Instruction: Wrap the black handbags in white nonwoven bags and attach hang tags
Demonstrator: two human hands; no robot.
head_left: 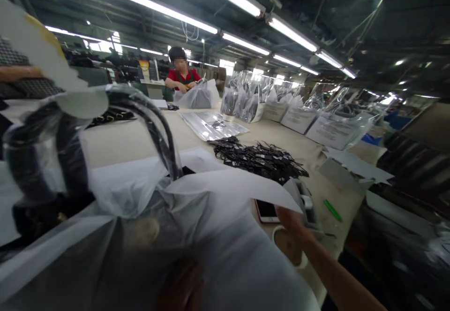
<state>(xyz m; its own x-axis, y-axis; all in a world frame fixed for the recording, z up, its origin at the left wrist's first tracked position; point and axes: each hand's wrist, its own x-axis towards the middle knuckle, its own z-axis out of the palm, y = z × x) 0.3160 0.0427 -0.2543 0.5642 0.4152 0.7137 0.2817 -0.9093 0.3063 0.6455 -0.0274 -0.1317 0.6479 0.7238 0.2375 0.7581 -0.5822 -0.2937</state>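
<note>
Directly before me a large white translucent sheet (225, 236) is draped over a dark, bulky form, blurred at the bottom. My left hand (184, 283) shows as a dim, blurred shape against it; its fingers are not clear. My right hand (290, 219) reaches in from the right at the sheet's right-hand edge, which covers its fingers. Right beside it are a grey tape dispenser (307, 205) and a phone (266, 211). On the left stands a dark handbag (45, 208) with plastic-wrapped handles (144, 109).
A heap of black tags with cords (260, 158) lies mid-table, with clear plastic sheets (213, 123) behind. Plastic-covered bags (298, 118) line the far right. A green pen (332, 210) and a round cup-like container (288, 245) are at right. A co-worker (183, 74) handles a wrapped bag.
</note>
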